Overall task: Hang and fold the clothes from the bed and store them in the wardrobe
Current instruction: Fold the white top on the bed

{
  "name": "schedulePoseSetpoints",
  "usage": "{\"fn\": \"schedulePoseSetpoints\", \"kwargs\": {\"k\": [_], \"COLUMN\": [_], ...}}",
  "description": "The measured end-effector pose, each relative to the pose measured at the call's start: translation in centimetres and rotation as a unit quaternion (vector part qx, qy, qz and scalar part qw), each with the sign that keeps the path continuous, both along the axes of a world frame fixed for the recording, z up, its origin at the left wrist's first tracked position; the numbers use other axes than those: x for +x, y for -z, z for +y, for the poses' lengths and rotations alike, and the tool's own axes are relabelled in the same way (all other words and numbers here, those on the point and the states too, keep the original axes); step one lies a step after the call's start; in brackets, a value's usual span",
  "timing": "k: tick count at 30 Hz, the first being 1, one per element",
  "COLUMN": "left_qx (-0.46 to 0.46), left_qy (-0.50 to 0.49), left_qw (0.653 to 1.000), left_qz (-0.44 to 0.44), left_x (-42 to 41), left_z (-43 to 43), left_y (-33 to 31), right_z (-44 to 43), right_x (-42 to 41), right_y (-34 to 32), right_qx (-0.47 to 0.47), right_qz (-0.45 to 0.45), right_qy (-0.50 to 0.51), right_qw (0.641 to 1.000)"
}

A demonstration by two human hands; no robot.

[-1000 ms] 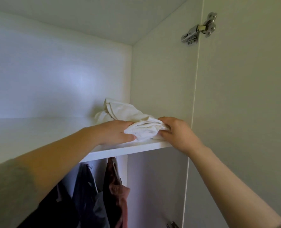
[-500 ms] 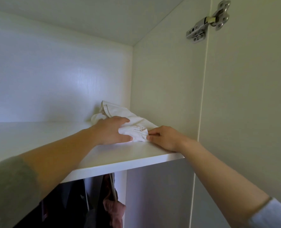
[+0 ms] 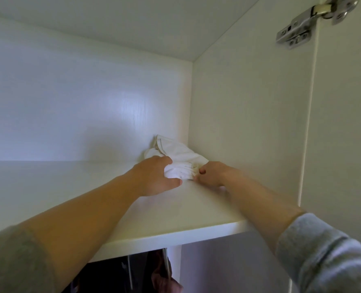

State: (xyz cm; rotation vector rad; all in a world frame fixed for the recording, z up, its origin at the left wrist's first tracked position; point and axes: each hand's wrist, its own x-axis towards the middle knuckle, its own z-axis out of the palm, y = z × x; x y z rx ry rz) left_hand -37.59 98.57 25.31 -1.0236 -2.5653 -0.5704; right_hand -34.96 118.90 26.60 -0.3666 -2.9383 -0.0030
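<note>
Clutching white folded garment [image 3: 180,154] in left grip [image 3: 156,178], curled round its near end; pinching its edge with right grip [image 3: 211,173], in back right corner of shelf [image 3: 175,220].

A silver metal hinge [image 3: 298,28] with several screws sits at the top right, where the pale side wall [image 3: 249,123] meets the open door [image 3: 344,134]. The white back panel [image 3: 69,102] carries a soft patch of light. Under the shelf board [image 3: 175,233] hang dark garments [image 3: 110,275] and, just to their right, a dusty pink garment [image 3: 162,281]. A thin metal rod [image 3: 130,271] runs down in front of the dark ones.
</note>
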Motion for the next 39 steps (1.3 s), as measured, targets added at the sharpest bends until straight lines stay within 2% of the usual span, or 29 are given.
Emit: {"fn": "schedulePoseSetpoints", "kwargs": {"k": [3,6,9,13,16,19,21,24,27,30,35,39], "left_qx": [0.005,0.012,0.029,0.071,0.164,0.265,0.321,0.424,0.484,0.521,0.554,0.536], "left_qy": [-0.003,-0.009,-0.010,0.011,0.054,0.093,0.121,0.163,0.179,0.178,0.137,0.095], "left_qw": [1.000,1.000,0.999,0.997,0.984,0.959,0.938,0.886,0.849,0.827,0.819,0.838], "left_qz": [-0.002,-0.014,-0.029,-0.030,-0.048,-0.047,-0.052,-0.091,-0.115,-0.113,-0.058,-0.036], "left_x": [-0.4,-0.5,-0.5,0.9,3.6,7.2,9.6,12.7,14.9,16.8,19.8,21.8], "left_z": [0.0,-0.1,-0.3,-0.9,-1.9,-3.6,-4.6,-6.7,-8.6,-10.2,-12.4,-13.1], "left_y": [0.0,0.1,0.1,-0.5,-1.4,-0.9,0.2,1.7,2.7,3.7,5.1,5.8], "right_z": [0.3,0.7,0.9,0.3,-2.0,-5.2,-7.1,-10.4,-13.4,-15.6,-17.0,-16.7], "right_x": [-0.8,-0.4,1.7,6.7,11.2,15.0,16.9,19.4,21.3,22.7,23.8,23.3], "right_y": [0.2,0.7,0.4,-0.3,0.0,0.6,1.1,1.9,2.8,4.3,6.1,6.9], "right_qx": [-0.002,-0.054,-0.161,-0.211,-0.352,-0.449,-0.488,-0.536,-0.564,-0.563,-0.549,-0.552], "right_qz": [-0.011,-0.005,0.108,0.274,0.364,0.432,0.460,0.481,0.513,0.501,0.475,0.442], "right_qy": [0.001,-0.015,-0.051,-0.034,-0.072,-0.092,-0.116,-0.150,-0.170,-0.203,-0.246,-0.289], "right_qw": [1.000,0.998,0.980,0.937,0.859,0.777,0.733,0.677,0.624,0.625,0.643,0.645]}}
